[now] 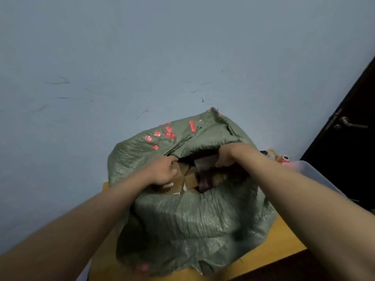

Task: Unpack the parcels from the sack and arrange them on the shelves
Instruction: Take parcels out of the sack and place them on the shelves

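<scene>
A pale blue wall (142,57) is being faced, scuffed with dark marks, and a dark door (349,151) with a metal handle (352,123) is being shown at the right edge. A yellow table (284,240) is being occupied by a large green woven sack (192,224), dotted with red stickers (169,134) on its far flap. A clear plastic bin (316,175) is being seen just beside the sack on the right. The sack's mouth is being held apart: its far edge is being gripped by the right hand (229,156), fingers curled over the fabric, while the left hand (164,171) is being kept at the left rim, fingers curled, seemingly around the fabric there, though the blur makes this uncertain. Brown cardboard parcels (188,178) are being exposed inside the opening, between the two hands
</scene>
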